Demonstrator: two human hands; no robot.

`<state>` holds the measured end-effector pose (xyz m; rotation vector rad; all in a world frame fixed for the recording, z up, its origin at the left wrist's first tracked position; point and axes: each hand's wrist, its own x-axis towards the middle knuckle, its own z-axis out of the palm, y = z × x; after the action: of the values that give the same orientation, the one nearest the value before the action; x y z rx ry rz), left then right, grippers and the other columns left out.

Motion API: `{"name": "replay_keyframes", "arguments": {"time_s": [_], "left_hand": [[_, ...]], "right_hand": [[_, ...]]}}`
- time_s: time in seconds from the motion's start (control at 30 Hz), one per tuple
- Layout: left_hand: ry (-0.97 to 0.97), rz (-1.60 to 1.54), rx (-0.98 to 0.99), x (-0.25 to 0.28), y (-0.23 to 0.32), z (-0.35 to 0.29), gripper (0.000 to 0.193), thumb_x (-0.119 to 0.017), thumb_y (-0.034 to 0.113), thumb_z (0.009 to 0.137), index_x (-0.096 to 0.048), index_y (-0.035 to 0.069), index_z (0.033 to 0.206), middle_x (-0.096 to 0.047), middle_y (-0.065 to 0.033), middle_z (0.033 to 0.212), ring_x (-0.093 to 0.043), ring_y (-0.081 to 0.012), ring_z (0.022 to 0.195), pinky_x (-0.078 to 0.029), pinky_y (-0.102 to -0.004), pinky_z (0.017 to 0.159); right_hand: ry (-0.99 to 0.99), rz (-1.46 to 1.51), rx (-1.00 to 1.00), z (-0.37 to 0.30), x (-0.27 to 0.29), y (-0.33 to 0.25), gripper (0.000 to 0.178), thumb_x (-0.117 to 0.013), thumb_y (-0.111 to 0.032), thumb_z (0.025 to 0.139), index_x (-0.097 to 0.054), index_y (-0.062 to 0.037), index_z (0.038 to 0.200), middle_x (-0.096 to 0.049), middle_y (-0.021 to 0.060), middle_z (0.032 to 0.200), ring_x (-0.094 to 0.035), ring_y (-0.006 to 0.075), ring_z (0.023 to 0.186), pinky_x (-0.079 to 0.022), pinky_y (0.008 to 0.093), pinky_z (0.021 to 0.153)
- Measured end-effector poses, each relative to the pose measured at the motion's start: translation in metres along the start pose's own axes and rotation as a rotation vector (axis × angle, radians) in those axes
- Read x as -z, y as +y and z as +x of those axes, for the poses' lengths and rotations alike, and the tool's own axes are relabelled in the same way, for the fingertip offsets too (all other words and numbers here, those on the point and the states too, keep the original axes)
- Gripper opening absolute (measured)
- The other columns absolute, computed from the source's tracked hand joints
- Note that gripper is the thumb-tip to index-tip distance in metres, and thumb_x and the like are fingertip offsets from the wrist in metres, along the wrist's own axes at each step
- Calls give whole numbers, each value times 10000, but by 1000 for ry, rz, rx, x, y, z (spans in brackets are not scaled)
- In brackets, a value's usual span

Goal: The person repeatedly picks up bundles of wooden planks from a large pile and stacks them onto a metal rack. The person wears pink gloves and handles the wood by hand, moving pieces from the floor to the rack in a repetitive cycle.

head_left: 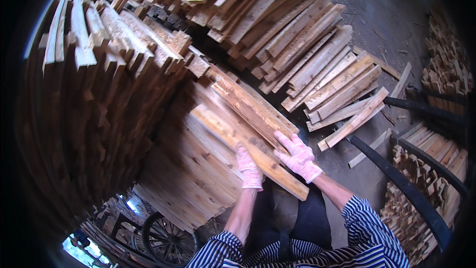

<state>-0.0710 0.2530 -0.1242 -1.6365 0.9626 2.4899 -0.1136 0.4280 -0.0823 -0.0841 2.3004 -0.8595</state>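
Note:
A pale yellow-brown wooden board (270,166) lies slantwise before me, its near end above my legs. My left hand (249,168), in a pink and white knit glove, is closed on its near-left edge, the fingers partly hidden. My right hand (299,158), gloved alike, has its thumb and fingers around the near end of a rough, reddish-brown board (243,110). That board lies beside another long board (265,105). Below them is a layer of planks laid side by side (198,171).
At left rises a tall stack of boards (99,119). Loosely piled boards (297,49) fill the far side. Dark curved bars (396,181) stand at right, near more stacked wood (421,188). A spoked wheel (170,238) is at lower left.

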Motion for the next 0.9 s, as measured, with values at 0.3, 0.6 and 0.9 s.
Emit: {"name": "replay_keyframes", "arguments": {"time_s": [0.3,0.6,0.9], "left_hand": [[-164,-162,8,74,50,58,510,-432,614,1025,-525,165,1248,-631,-80,1083,-631,-301,909,-549,-483,811],[-256,843,-437,24,34,13,919,-552,624,949,-240,35,1580,-295,-187,1609,-258,-350,1484,-264,-478,1201],[-243,1989,-447,19,18,34,1518,-797,780,564,-59,-71,1582,12,-376,1619,124,-577,1485,18,-705,1163]], "right_hand": [[131,-203,179,110,-89,-60,644,-681,-311,918,-442,-283,1515,-427,281,1495,-486,481,1306,-395,544,1095],[-10,344,380,49,-40,-30,704,-485,-500,1004,-325,-135,1584,-523,204,1462,-527,328,1335,-407,387,1123],[115,-29,244,185,-51,-24,626,-526,-335,1007,-297,-326,1590,-538,209,1368,-556,409,1239,-451,438,1060]]}}
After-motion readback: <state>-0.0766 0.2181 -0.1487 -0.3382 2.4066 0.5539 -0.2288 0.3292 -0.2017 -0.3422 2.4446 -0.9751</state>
